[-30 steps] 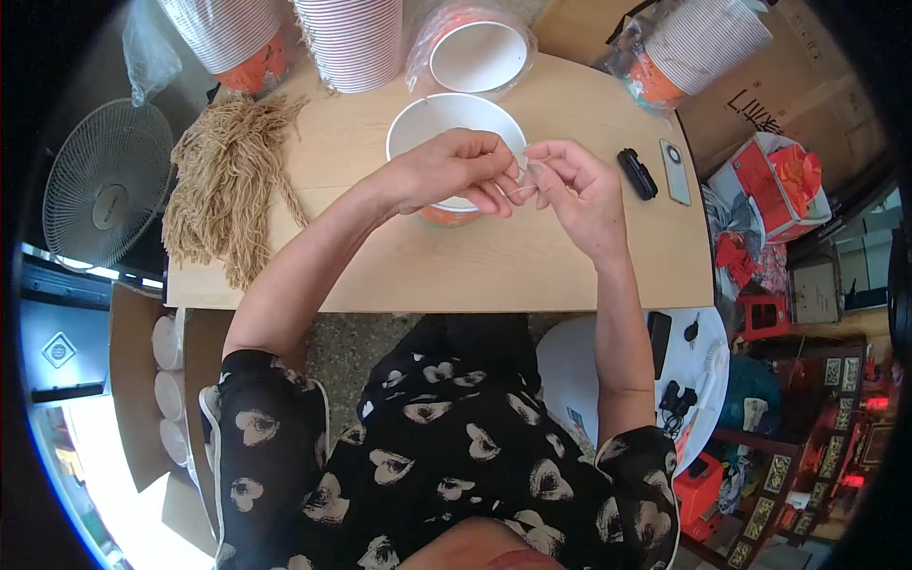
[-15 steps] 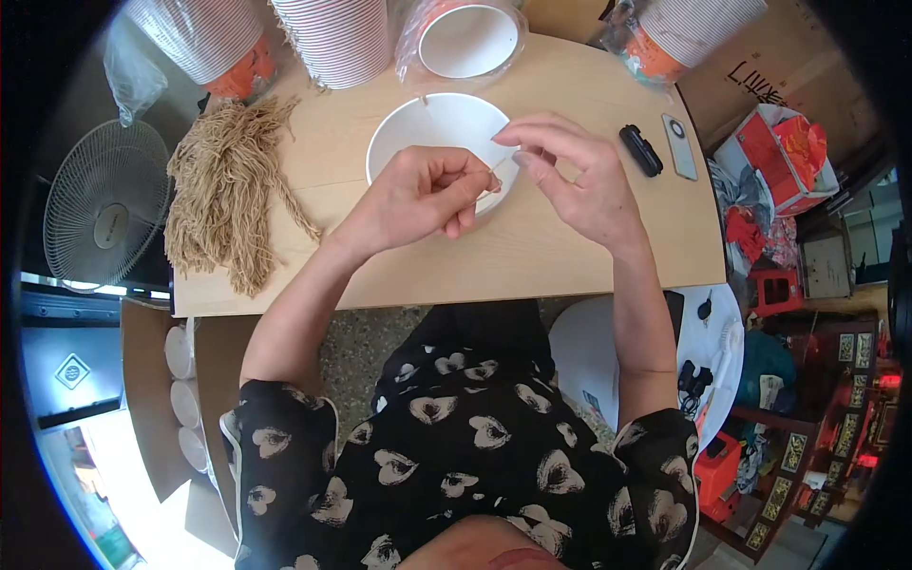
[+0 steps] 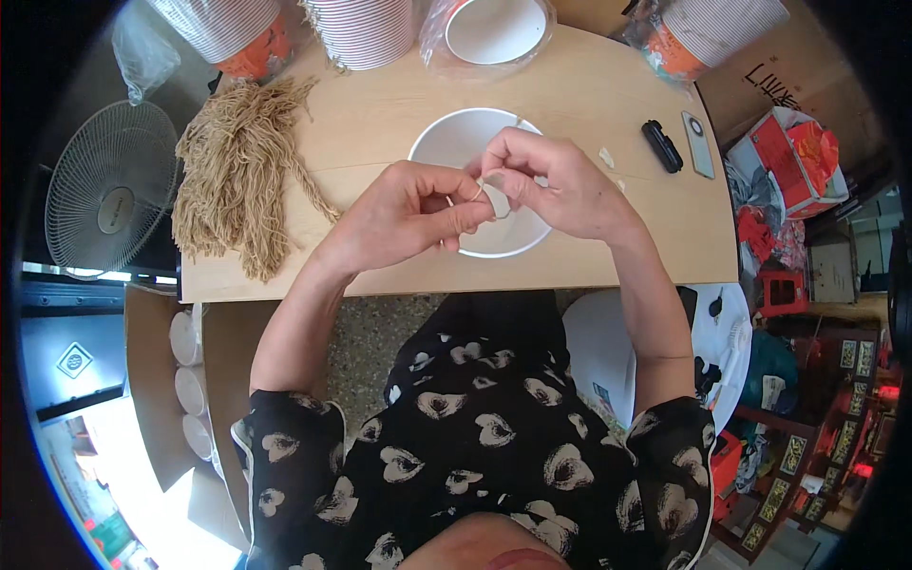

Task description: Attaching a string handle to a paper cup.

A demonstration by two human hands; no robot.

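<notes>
Over a white bowl (image 3: 442, 138) near the table's front edge, both hands meet at a small pale flat piece (image 3: 497, 201), whose kind I cannot make out. My left hand (image 3: 408, 209) pinches its left side between thumb and forefinger, the other fingers curled. My right hand (image 3: 560, 185) has thumb and forefinger closed on its upper right side. The bowl stands upright, partly covered by my hands. Small whitish scraps (image 3: 606, 158) lie on the table beyond my right hand.
Tan yarn strands (image 3: 242, 171) are heaped on the table's left. Stacked cups or bowls (image 3: 361, 28) and a bagged white bowl (image 3: 494, 33) line the back. A black case (image 3: 661, 146) and phone (image 3: 698, 144) lie right. Left of the table is a fan (image 3: 114, 190).
The bowl has come nearer and to the right. My right hand, apart from the left before, has moved in and closed on the pale piece. The whole view has shifted slightly.
</notes>
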